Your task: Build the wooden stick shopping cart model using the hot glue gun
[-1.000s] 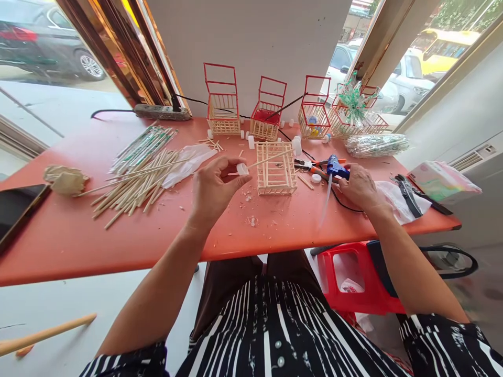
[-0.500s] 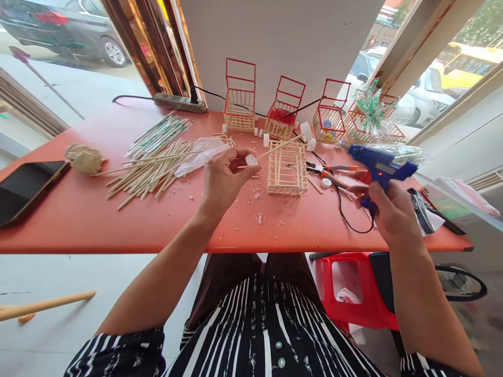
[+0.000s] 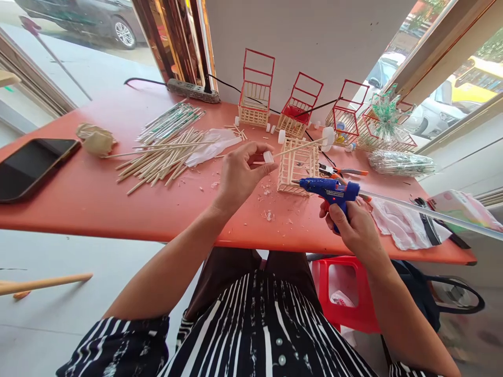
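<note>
My left hand [image 3: 240, 175] pinches a white bottle cap [image 3: 269, 157] between thumb and fingers. From that cap a thin wooden stick [image 3: 302, 146] runs up to the right, ending at another white cap [image 3: 327, 137]. Just below the stick stands a small cart frame [image 3: 293, 192] built of wooden sticks, partly covered by it. A blue hot glue gun [image 3: 330, 190] with a small red light is gripped in my right hand [image 3: 357, 226]. Its nozzle points left, in front of the frame's lower part. A long clear glue stick [image 3: 424, 209] juts out behind it.
Loose wooden sticks [image 3: 157, 161] and wrapped sticks [image 3: 173, 121] lie at left, near a phone [image 3: 37, 166]. Several finished carts with red handles, one of them here [image 3: 254, 112], line the wall. Orange-handled pliers [image 3: 349, 171] lie behind the glue gun; a power strip [image 3: 192, 91] sits at the back.
My right hand has brought the glue gun left and turned its nozzle leftward, close to the cart frame. My left hand still pinches the cap. The view has shifted slightly.
</note>
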### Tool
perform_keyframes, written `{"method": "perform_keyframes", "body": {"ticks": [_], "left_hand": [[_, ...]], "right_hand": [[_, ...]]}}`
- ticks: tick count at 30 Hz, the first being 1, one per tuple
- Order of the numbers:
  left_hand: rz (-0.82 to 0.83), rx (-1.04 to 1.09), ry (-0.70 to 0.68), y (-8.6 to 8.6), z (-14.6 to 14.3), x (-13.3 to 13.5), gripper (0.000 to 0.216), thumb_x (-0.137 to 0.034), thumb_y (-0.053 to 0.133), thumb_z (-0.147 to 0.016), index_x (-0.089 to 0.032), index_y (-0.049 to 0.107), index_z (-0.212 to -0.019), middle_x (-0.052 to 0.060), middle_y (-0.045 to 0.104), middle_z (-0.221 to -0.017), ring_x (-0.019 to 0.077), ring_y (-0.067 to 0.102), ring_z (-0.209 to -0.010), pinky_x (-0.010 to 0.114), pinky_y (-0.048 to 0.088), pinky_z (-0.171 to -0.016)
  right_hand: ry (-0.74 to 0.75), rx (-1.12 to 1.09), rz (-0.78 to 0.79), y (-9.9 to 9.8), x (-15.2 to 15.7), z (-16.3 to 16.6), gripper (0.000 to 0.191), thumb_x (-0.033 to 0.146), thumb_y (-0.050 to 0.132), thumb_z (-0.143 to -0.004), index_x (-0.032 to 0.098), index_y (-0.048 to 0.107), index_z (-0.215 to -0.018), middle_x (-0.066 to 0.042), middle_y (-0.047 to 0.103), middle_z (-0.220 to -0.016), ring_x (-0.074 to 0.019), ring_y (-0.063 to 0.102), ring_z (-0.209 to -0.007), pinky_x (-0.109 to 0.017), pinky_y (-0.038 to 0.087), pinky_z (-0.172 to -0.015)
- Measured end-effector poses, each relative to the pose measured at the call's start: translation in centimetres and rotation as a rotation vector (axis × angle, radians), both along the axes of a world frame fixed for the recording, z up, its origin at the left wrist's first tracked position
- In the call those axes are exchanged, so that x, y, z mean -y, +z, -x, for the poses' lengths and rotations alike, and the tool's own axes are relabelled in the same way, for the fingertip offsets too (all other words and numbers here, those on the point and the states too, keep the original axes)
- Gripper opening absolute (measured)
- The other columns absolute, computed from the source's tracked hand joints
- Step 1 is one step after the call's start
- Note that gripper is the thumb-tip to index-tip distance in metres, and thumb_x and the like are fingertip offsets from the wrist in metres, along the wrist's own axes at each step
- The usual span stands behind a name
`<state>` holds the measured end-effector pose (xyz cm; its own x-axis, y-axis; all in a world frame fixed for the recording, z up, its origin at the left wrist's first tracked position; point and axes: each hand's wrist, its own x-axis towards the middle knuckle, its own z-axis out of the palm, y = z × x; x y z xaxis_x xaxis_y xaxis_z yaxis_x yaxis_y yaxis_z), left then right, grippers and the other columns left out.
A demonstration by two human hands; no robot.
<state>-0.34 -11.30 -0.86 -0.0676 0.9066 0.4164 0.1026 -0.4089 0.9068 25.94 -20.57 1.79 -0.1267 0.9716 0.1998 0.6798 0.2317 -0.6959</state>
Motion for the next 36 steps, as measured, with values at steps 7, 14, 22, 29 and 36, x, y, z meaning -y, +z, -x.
{"method": "perform_keyframes", "body": {"ticks": [7, 14, 22, 29, 36], "left_hand": [[-0.007, 0.019, -0.001, 0.11, 0.17, 0.05, 0.027, -0.019, 0.083, -0.077, -0.019, 0.077, -0.103, 0.001, 0.076, -0.095, 0.0176, 0.074, -0.089, 0.033, 0.067, -0.086], [-0.004, -0.01, 0.0, 0.09, 0.3, 0.0, 0.027, -0.02, 0.082, -0.078, -0.02, 0.076, -0.104, 0.001, 0.076, -0.099, 0.0178, 0.075, -0.091, 0.032, 0.066, -0.086], [0.0, 0.02, 0.05, 0.73, 0.11, 0.23, 0.025, -0.015, 0.082, -0.073, -0.018, 0.078, -0.098, 0.001, 0.078, -0.098, 0.0139, 0.074, -0.083, 0.022, 0.063, -0.074], [0.008, 0.042, 0.059, 0.93, 0.07, 0.34, 0.025, -0.012, 0.083, -0.071, -0.019, 0.078, -0.094, -0.001, 0.077, -0.091, 0.0128, 0.074, -0.08, 0.02, 0.062, -0.068], [0.005, 0.043, 0.072, 0.99, 0.02, 0.33, 0.024, -0.01, 0.083, -0.071, -0.019, 0.077, -0.093, -0.002, 0.076, -0.087, 0.0124, 0.074, -0.078, 0.019, 0.062, -0.068]], "right_hand": [[-0.032, 0.059, 0.03, 0.32, -0.29, 0.53, 0.061, 0.078, 0.048, -0.1, 0.022, 0.065, -0.083, -0.005, 0.067, -0.066, -0.0176, 0.061, -0.057, -0.031, 0.047, -0.054], [-0.066, 0.06, 0.062, -0.14, -0.53, 0.32, 0.059, 0.079, 0.048, -0.097, 0.023, 0.062, -0.083, -0.007, 0.068, -0.07, -0.0192, 0.061, -0.058, -0.032, 0.048, -0.054], [-0.08, 0.13, 0.028, 0.06, -0.46, 0.45, 0.051, 0.071, 0.046, -0.098, 0.025, 0.054, -0.076, -0.005, 0.063, -0.065, -0.0181, 0.056, -0.055, -0.033, 0.043, -0.056], [-0.09, 0.123, 0.039, -0.11, -0.4, 0.23, 0.048, 0.068, 0.045, -0.098, 0.025, 0.054, -0.078, -0.006, 0.064, -0.068, -0.0183, 0.056, -0.057, -0.033, 0.042, -0.058], [-0.097, 0.124, 0.032, -0.03, -0.39, 0.29, 0.047, 0.067, 0.046, -0.097, 0.025, 0.055, -0.079, -0.007, 0.066, -0.07, -0.0193, 0.058, -0.058, -0.034, 0.043, -0.059]]}}
